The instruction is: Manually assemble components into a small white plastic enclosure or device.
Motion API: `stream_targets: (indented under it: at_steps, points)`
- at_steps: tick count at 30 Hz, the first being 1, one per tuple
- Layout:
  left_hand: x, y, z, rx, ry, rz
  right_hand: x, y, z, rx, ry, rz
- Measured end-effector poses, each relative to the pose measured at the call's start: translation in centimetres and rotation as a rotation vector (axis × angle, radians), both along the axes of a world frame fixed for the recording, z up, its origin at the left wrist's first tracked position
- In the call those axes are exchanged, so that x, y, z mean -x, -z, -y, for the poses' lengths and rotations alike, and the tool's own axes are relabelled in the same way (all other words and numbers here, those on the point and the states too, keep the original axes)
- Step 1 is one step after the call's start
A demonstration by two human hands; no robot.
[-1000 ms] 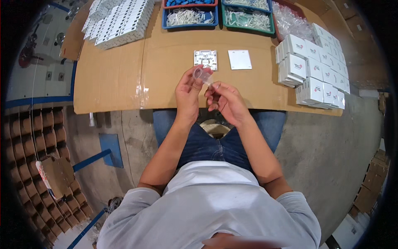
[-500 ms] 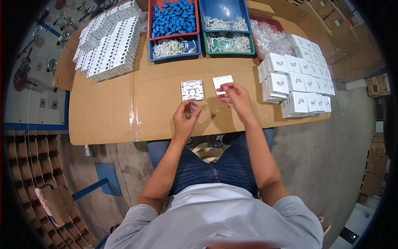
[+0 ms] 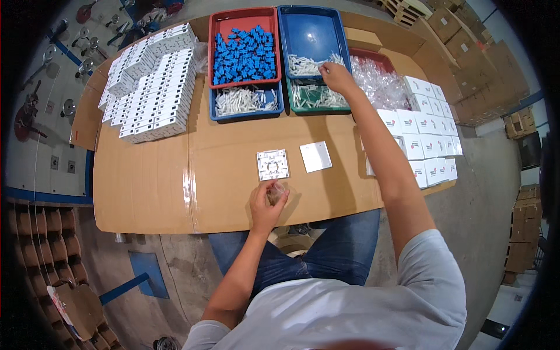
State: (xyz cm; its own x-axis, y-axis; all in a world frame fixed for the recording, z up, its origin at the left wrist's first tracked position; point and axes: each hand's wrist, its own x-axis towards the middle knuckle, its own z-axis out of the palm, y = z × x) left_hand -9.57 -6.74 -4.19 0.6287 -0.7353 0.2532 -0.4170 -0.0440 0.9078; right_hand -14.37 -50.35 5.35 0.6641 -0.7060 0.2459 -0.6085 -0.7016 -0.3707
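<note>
My left hand (image 3: 267, 205) is closed around a small clear plastic bag (image 3: 277, 191) near the table's front edge. Just beyond it lies a white square plastic frame (image 3: 272, 165) with an intricate moulded face. To its right rests a plain white square plate (image 3: 315, 157), flat on the cardboard. My right arm stretches far forward, and my right hand (image 3: 337, 77) is at the right side of the back blue tray (image 3: 309, 29), over its small white sticks (image 3: 304, 65). Its fingertips are drawn together; whether a piece is between them is too small to see.
A red tray (image 3: 216, 23) of blue plugs stands above a blue tray (image 3: 251, 118) of white sticks. A green tray (image 3: 318, 110) holds more sticks. Clear bags (image 3: 376, 81) fill a bin behind my right arm. White boxes are stacked left (image 3: 154, 96) and right (image 3: 429, 146).
My right hand has left the white plate and reached forward to the back blue tray. The left hand keeps the plastic bag. The table sits lower in view.
</note>
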Motion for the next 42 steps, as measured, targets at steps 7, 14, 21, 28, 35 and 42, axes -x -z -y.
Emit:
stream_targets:
  at_steps: [7,14,21,28,35,42]
  points:
    - [0.0,-1.1,0.2,-0.035,0.002,0.112,-4.2,0.5,5.4,-0.061,-0.088,-0.229]
    - [-0.2,-1.6,0.5,-0.065,0.033,0.136,-4.4,-1.7,9.2,-0.008,-0.135,0.036]
    - [-0.2,-1.6,0.6,-0.081,0.035,0.149,-1.2,-0.3,7.2,0.100,-0.172,-0.379]
    - [-0.1,-2.0,0.6,-0.122,0.047,0.151,-1.2,-0.2,5.9,0.219,-0.156,-0.323]
    - [0.0,-2.1,0.7,-0.107,0.029,0.188,-1.3,0.8,8.2,0.125,-0.225,-0.308]
    - [-0.1,-2.0,0.7,-0.122,0.043,0.169,-0.9,0.4,9.5,0.086,-0.186,-0.156]
